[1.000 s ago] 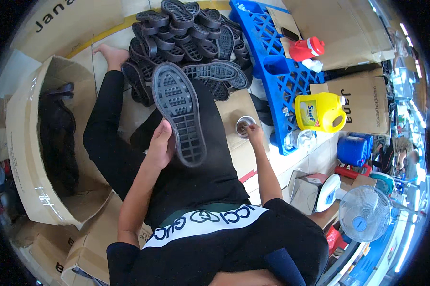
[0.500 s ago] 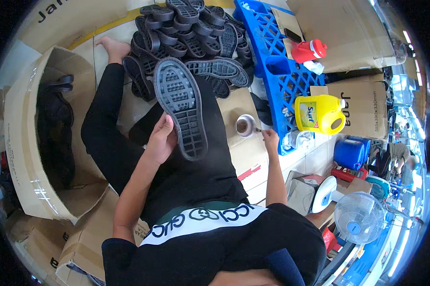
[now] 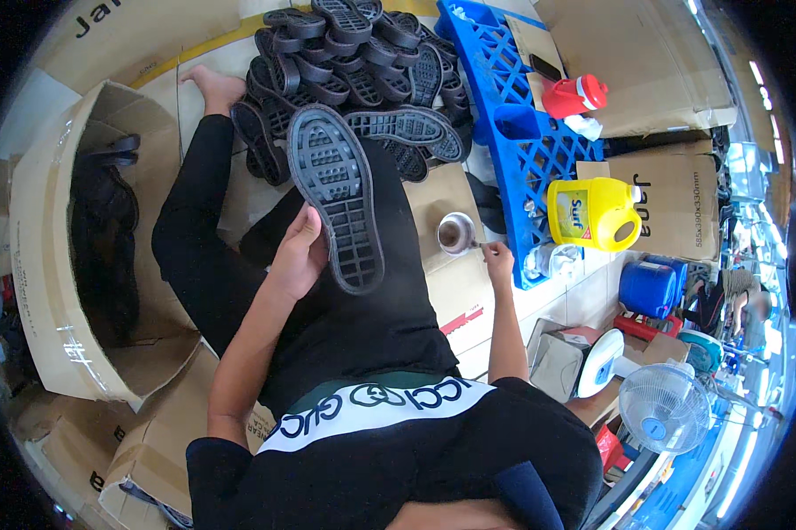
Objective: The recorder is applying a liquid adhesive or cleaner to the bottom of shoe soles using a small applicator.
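My left hand (image 3: 301,252) is closed on the edge of a dark shoe sole (image 3: 337,190), held up over my lap. The sole's gridded, studded face shows, with the wider end pointing away from me. To the right, a small metal cup (image 3: 455,233) with something brown inside stands on flat cardboard (image 3: 460,287). My right hand (image 3: 499,260) pinches a thin handle (image 3: 479,245) at the cup's right side. Whether this handle belongs to the cup or to a brush in it, I cannot tell. Beyond the held sole lies a heap of similar dark soles (image 3: 349,57).
An open carton (image 3: 40,247) with dark soles inside stands at left. On the right are a blue plastic pallet (image 3: 504,79), a yellow jug (image 3: 583,214), a red bottle (image 3: 570,95) and a phone (image 3: 545,66). Farther right stand blue containers (image 3: 649,284) and a fan (image 3: 663,406).
Both hands keep their holds, and the sole and cup stay nearly in place. The whole view has shifted very slightly.
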### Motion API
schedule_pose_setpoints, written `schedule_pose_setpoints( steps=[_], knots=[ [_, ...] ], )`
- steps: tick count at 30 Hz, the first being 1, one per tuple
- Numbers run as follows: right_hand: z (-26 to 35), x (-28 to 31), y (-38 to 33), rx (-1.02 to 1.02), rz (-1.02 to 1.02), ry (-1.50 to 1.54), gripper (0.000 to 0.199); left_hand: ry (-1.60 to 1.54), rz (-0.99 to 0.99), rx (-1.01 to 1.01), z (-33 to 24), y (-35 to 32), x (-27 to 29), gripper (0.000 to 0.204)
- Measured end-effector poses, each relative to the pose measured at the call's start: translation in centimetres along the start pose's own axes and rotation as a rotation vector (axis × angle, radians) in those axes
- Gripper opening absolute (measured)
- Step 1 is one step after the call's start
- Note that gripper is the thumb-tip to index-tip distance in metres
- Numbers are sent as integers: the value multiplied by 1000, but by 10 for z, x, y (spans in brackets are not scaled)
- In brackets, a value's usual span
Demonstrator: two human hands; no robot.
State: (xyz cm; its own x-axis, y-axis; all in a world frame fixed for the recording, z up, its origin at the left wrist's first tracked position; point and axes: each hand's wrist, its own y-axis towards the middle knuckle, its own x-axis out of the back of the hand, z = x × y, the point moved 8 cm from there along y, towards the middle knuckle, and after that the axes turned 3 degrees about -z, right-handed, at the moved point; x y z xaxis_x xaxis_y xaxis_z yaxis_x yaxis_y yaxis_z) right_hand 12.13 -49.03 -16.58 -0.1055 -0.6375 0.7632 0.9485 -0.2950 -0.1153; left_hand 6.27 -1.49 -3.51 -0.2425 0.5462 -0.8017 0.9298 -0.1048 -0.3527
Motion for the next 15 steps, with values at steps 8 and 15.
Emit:
schedule_pose_setpoints(
  steps=[8, 15],
  knots=[
    [5, -8, -6, -9, 40, -53, 23, -10, 1, 10, 0, 1, 6, 42],
    [-13, -7, -11, -49, 1, 116, 20, 13, 2, 13, 2, 1, 5, 45]
  ],
)
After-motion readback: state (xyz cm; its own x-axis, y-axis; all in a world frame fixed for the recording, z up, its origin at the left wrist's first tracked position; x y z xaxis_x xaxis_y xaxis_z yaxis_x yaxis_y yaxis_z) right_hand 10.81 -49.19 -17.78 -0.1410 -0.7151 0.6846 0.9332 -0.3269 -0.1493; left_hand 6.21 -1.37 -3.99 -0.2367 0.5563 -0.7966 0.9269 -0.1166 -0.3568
